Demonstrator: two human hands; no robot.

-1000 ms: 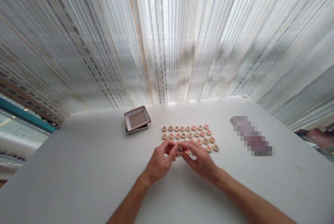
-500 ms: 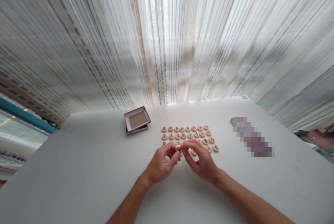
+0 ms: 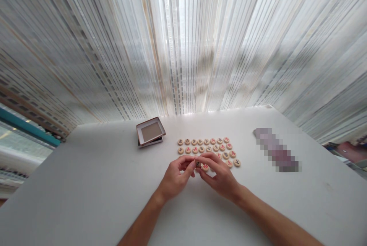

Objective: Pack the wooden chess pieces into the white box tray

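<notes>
Several round wooden chess pieces (image 3: 206, 145) with red or black characters lie in rows on the white table (image 3: 86, 184). My left hand (image 3: 175, 179) and my right hand (image 3: 219, 177) meet at the near edge of the rows, fingers curled and pinched together over pieces there. A piece with a red mark (image 3: 205, 167) shows at my right fingertips, and a dark-marked piece (image 3: 197, 164) sits between the two hands. Which hand grips which piece is unclear.
A small open cardboard box (image 3: 150, 131) lies at the back left of the pieces. A blurred flat object (image 3: 276, 149) lies on the right of the table. Striped sheer curtains (image 3: 183, 43) hang behind the far edge.
A piece that was lifted between the fingertips half a second ago has come down to the table level. Both hands have stayed at the near edge of the rows.
</notes>
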